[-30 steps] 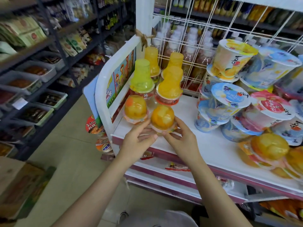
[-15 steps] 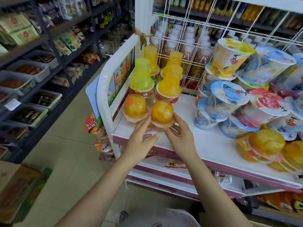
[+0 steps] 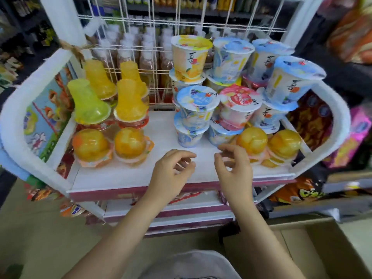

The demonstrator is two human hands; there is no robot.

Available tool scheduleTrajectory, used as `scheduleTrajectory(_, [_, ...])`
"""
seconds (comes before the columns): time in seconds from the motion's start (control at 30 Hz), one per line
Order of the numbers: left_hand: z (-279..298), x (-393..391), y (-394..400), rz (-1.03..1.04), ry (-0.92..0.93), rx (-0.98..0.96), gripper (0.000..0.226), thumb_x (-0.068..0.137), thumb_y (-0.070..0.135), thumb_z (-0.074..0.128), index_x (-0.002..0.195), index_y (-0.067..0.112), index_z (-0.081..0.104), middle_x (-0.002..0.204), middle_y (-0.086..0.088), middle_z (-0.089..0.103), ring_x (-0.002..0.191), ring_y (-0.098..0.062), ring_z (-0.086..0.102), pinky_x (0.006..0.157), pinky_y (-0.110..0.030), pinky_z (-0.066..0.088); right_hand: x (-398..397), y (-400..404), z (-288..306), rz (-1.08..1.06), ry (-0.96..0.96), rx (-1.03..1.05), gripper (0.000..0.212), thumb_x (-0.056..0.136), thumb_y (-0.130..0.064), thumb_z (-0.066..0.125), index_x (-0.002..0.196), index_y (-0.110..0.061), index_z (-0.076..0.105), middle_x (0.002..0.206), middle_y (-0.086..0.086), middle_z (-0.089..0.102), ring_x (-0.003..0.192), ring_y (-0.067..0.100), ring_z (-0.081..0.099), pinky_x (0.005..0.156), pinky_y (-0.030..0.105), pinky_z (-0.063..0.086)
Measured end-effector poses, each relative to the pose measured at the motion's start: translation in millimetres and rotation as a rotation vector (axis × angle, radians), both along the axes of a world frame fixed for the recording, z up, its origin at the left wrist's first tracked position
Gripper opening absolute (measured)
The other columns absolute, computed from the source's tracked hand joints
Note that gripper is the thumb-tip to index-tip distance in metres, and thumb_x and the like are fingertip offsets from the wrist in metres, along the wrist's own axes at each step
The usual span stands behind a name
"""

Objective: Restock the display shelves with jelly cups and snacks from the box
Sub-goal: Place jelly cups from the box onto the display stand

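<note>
Head view: both hands, left (image 3: 169, 174) and right (image 3: 234, 170), hover loosely curled and empty over the shelf's (image 3: 128, 176) front edge; domed jelly cups (image 3: 129, 146) look light, slick, best gripped around their rims.

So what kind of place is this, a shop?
Most likely a small grocery or convenience store: a white display shelf stocked with stacked jelly cups, bottles behind a wire rack, and snack bags on neighbouring shelves.
</note>
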State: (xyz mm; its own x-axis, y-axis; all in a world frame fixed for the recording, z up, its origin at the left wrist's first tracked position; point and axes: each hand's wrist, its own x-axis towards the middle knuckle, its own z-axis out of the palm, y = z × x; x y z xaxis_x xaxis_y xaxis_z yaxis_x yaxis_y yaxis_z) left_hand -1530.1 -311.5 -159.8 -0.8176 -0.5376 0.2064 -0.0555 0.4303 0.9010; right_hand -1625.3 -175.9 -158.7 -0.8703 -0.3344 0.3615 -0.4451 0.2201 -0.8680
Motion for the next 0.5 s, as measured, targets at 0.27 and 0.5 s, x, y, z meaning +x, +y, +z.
scheduleTrajectory(0.27, [-11.6, -90.4, 58.7, -0.31, -0.109, 0.241, 0.057, 0.09, 0.016, 0.072, 0.128, 0.049, 0.046, 0.129, 0.019, 0.057, 0.115, 0.001, 0.058, 0.095, -0.016, 0.047, -34.9, 80.2, -21.9, -0.264, -0.153, 0.005, 0.042, 0.09, -0.026, 0.069, 0.126, -0.023, 0.048, 0.116, -0.005, 0.057, 0.105, 0.006, 0.058, 0.075, 0.02, 0.052])
scheduleTrajectory(0.5, [-23.7, -118.8, 59.4, -0.343, -0.12, 0.242, 0.072, 0.082, 0.024, 0.078, 0.146, 0.033, 0.045, 0.132, 0.019, 0.061, 0.118, -0.005, 0.062, 0.1, -0.029, 0.049, -55.6, 83.9, -25.1, 0.009, -0.245, 0.067, 0.081, 0.09, -0.034, 0.071, 0.156, -0.026, 0.025, 0.126, -0.023, 0.059, 0.112, -0.008, 0.059, 0.094, 0.014, 0.049])
